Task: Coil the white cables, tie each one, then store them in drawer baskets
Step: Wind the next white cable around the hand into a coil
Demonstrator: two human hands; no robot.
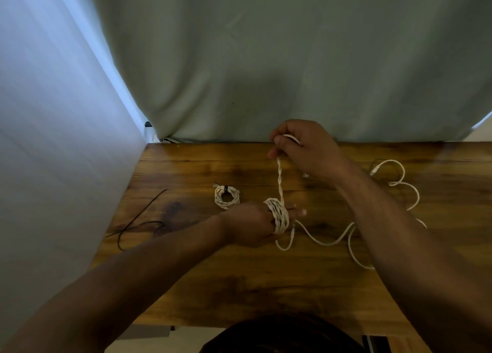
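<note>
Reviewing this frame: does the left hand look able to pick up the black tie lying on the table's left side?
Probably not yet. The left hand has the twisted cable wound round its fingers, and the right hand holds its free end. Nothing lies between it and the black tie.

We record a wooden table [239,286] carrying one tied cable coil [226,197] mid-surface, black ties [154,222] near its left edge, and loose white cables [326,244] toward its right edge.
</note>
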